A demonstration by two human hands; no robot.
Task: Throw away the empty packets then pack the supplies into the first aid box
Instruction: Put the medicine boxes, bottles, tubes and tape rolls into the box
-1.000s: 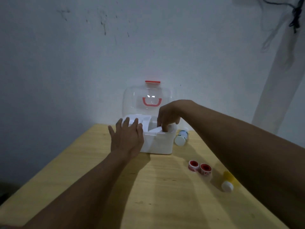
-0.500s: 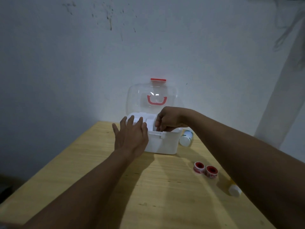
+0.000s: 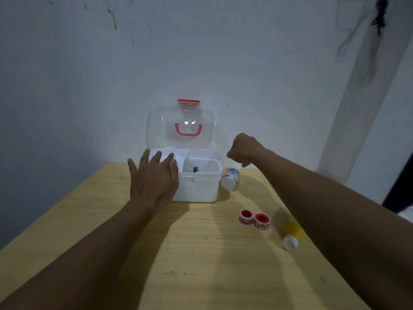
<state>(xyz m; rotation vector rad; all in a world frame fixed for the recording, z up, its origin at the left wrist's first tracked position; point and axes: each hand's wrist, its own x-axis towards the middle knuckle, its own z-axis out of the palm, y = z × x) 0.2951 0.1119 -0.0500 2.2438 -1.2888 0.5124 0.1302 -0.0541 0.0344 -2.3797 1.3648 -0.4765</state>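
Observation:
The white first aid box (image 3: 196, 189) stands at the far edge of the wooden table (image 3: 201, 253), its clear lid (image 3: 181, 128) with red handle raised against the wall. A small item with a green mark (image 3: 195, 169) lies inside it. My left hand (image 3: 154, 177) rests flat against the box's left front, fingers spread. My right hand (image 3: 244, 149) hovers just right of the box, fingers curled, nothing visible in it. On its side right of the box lies a white bottle (image 3: 230, 179). Two red-and-white tape rolls (image 3: 254, 219) and a yellow bottle (image 3: 291, 234) lie nearer me.
A pale blue wall rises directly behind the table. A white post (image 3: 357, 108) runs up at the right. The table's left and right edges slope toward me.
My right hand has come out of the box and moved to its right. A green-marked item now shows inside the box. My left hand stays on the box.

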